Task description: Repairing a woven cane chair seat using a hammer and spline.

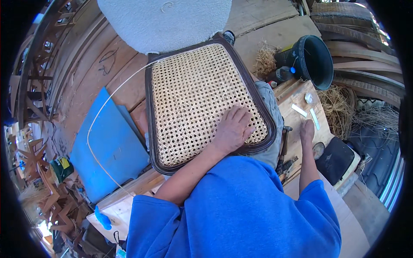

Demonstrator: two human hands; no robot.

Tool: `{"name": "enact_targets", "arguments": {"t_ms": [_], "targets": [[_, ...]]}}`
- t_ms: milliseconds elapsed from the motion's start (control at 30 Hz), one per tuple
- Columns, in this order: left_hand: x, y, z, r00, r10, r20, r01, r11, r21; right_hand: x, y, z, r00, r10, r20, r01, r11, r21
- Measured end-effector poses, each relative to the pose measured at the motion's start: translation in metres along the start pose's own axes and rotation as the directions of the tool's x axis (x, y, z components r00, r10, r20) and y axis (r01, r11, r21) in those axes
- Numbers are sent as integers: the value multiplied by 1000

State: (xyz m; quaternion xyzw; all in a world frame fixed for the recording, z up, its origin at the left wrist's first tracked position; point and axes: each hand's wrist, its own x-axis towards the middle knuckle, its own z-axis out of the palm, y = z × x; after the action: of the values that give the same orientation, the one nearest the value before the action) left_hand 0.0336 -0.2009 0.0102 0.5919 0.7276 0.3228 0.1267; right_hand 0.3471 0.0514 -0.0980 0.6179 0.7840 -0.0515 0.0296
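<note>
Before you, resting on your lap, lies the dark-brown wooden chair seat frame with pale woven cane mesh (193, 99), its panel tilted slightly leftward. Beside it on the left lies a flat blue board (109, 148); at upper right, a black plastic bucket (316, 60) tipped on its side. Your left hand (233, 129) lies flat on the cane near the frame's lower right corner, fingers spread, gripping nothing. Your right hand (307, 130) rests on the wooden bench, fingers extended together, apparently empty. A long pale cane strand (92, 124) loops from the frame's upper left corner.

Bucket (316, 60) and small tools (301, 109) probably crowd the bench.
</note>
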Motion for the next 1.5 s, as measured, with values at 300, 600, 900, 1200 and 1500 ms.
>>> {"name": "enact_targets", "arguments": {"t_ms": [300, 600, 900, 1200, 1500], "targets": [[-4, 8, 0, 997, 71, 27, -70, 997, -14, -8, -16, -18, 999, 38, 1, -37, 986, 164], [-1, 1, 0, 995, 63, 83, -63, 998, -3, 12, 18, 11, 992, 118, -34, -92, 900, 427], [-2, 1, 4, 997, 27, 72, -26, 1000, -5, -3, 11, -3, 981, 151, -123, -59, 833, 551], [1, 2, 5, 998, 26, 57, -25, 999, -26, 20, 27, 10, 976, -216, 39, 218, 976, -27], [10, 12, 1, 996, -14, -91, -1, 987, -160, -13, 6, -45, 968, 179, 175, -246, 549, 799]]}}
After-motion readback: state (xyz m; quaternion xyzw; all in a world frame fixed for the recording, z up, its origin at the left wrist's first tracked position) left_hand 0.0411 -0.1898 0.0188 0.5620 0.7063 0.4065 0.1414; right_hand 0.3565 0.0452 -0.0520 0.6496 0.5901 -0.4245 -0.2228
